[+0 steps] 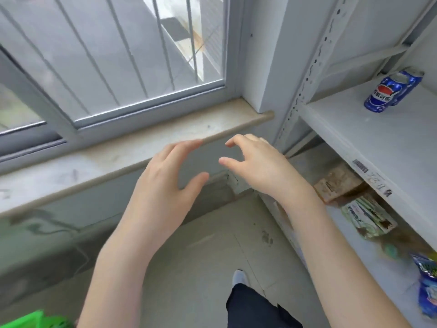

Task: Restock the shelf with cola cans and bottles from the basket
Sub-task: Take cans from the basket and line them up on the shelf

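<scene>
Progress: early, it seems; the white shelf (390, 138) carries only the cola cans (387, 93), apparently two.
Left to do: more stock from the green basket (30, 321), whose contents are out of view.
Hands: left hand (163, 183) and right hand (262, 166) are empty, with fingers (186, 146) apart and loosely bent, before the window sill (142, 147).
Cans: blue with a round red-white-blue logo, touching, toward the shelf's back.

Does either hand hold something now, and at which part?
Nothing is held. The left hand and the right hand are both empty, fingers relaxed in the air; the cola cans sit untouched on the shelf.
</scene>
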